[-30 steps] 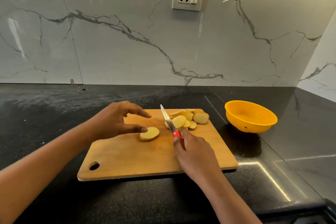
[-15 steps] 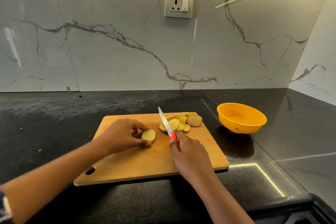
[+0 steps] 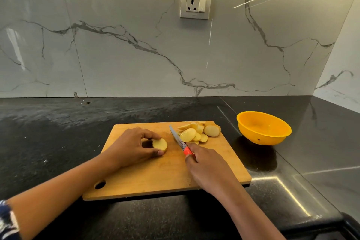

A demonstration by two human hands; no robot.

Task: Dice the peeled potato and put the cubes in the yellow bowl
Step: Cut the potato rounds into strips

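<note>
The left hand (image 3: 132,148) rests at the centre of the wooden cutting board (image 3: 155,177). Its grip is curled round 1 potato piece (image 3: 159,144), thumb under it and fingers over it, with the cut face turned toward frame right. The right hand (image 3: 208,167) has its grip closed on the red handle of a knife (image 3: 180,142). The blade angles toward upper left, between the held piece and the potato slices (image 3: 196,132) heaped at the board's upper right corner. The yellow bowl (image 3: 261,138) stands apart, right of the board, on the black counter (image 3: 58,132). Bare board lies below both hands.
</note>
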